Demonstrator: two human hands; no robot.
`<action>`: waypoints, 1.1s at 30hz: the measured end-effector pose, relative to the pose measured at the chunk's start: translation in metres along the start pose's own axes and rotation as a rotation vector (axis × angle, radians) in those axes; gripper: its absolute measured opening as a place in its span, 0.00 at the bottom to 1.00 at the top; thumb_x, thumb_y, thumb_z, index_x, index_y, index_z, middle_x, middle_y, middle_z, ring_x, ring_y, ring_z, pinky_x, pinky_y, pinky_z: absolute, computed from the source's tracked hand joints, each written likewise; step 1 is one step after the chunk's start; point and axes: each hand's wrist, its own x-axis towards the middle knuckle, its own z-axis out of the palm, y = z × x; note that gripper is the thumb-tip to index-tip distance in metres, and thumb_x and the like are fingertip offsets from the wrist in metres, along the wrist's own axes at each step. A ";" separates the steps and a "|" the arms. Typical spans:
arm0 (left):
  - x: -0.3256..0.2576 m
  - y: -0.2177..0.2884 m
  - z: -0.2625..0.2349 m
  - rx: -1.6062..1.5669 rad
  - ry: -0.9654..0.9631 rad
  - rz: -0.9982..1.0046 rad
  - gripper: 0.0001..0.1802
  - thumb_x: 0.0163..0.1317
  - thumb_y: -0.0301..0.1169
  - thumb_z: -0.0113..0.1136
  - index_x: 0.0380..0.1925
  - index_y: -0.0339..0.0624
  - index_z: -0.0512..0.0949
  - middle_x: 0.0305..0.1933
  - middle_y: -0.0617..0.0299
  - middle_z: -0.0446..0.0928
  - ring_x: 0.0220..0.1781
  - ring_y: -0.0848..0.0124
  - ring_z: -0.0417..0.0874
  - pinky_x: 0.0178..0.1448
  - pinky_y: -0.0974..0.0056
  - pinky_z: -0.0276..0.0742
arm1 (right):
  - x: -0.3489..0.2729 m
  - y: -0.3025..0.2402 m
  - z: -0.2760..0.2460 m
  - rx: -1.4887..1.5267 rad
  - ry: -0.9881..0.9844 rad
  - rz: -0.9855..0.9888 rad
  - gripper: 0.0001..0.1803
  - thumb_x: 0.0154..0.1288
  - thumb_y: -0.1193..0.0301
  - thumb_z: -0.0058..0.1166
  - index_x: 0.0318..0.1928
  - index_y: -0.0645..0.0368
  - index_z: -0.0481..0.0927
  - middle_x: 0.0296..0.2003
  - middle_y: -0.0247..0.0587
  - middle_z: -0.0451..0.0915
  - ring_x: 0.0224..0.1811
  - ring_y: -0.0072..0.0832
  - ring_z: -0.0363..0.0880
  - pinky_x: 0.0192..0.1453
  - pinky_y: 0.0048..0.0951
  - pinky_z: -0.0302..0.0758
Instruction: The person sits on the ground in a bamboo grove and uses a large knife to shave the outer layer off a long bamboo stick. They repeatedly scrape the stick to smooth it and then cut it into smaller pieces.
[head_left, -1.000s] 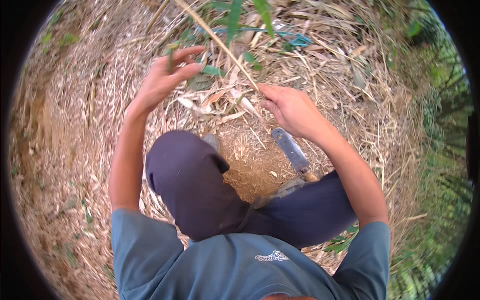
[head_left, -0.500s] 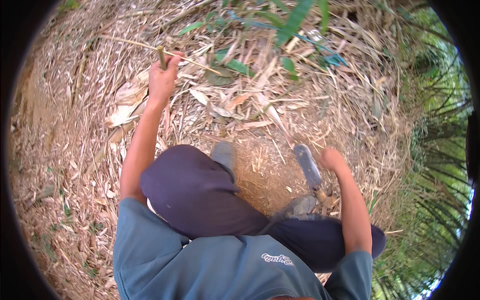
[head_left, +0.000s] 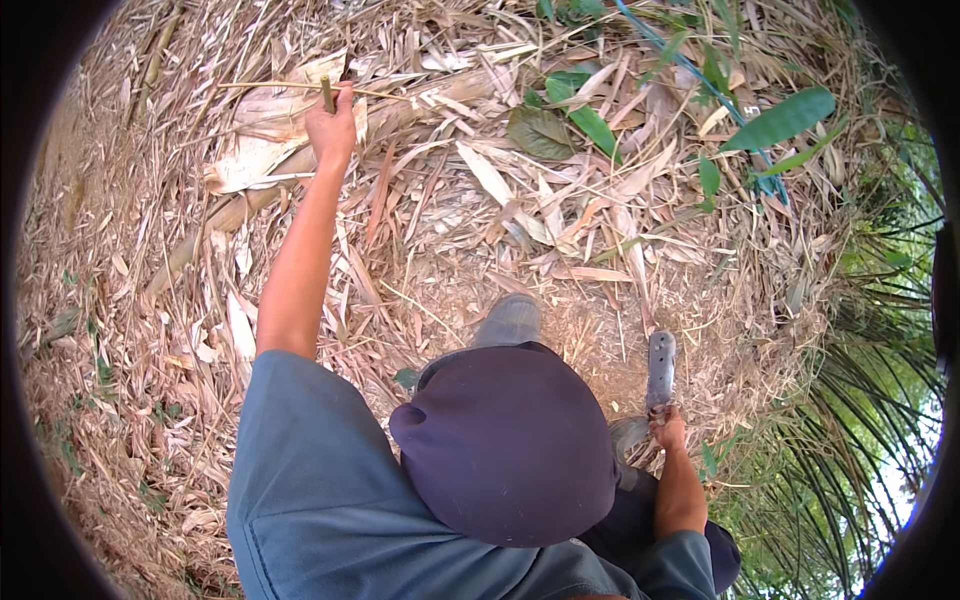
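Your left hand (head_left: 332, 125), out at the end of a stretched arm, is closed around a short greenish stem (head_left: 326, 93) that pokes up from the fist, and a thin straw-coloured stick (head_left: 265, 85) runs crosswise at your fingers. Under and around that hand lie a pale, papery sheath (head_left: 240, 165) and a thick dry stalk (head_left: 215, 220) slanting through the litter. Your right hand (head_left: 668, 430), low on the other side, grips the handle end of a broad knife (head_left: 660, 365); its grey blade points away from you, with small dark spots near the blunt tip, and you cannot tell whether it touches the ground. Between your hands, your dark-trousered knee (head_left: 510, 445) rises just behind one grey shoe (head_left: 510, 320). Farther out on the right, a blue strap (head_left: 650, 35) trails past a broad green leaf (head_left: 785, 120), above dry brown leaves covering the ground (head_left: 440, 235).
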 end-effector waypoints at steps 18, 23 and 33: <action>-0.012 -0.001 0.037 -0.281 -0.029 0.006 0.17 0.72 0.44 0.61 0.45 0.41 0.86 0.29 0.65 0.82 0.32 0.77 0.77 0.39 0.68 0.73 | -0.055 -0.154 -0.175 -0.362 -0.041 0.034 0.29 0.54 0.61 0.62 0.55 0.61 0.72 0.39 0.61 0.84 0.43 0.55 0.84 0.49 0.50 0.80; -0.013 0.006 0.039 -0.214 -0.043 0.034 0.17 0.71 0.44 0.61 0.42 0.42 0.87 0.21 0.69 0.73 0.24 0.78 0.68 0.30 0.66 0.66 | -0.093 -0.274 -0.290 -0.603 0.007 -0.035 0.19 0.54 0.66 0.61 0.45 0.63 0.77 0.28 0.52 0.84 0.30 0.45 0.86 0.38 0.45 0.82; -0.004 0.007 0.040 -0.091 -0.073 0.035 0.17 0.65 0.46 0.64 0.34 0.43 0.85 0.18 0.56 0.78 0.20 0.62 0.79 0.29 0.58 0.73 | -0.032 -0.535 -0.268 0.167 0.367 -0.606 0.19 0.67 0.69 0.53 0.57 0.61 0.72 0.40 0.47 0.78 0.36 0.28 0.78 0.40 0.36 0.76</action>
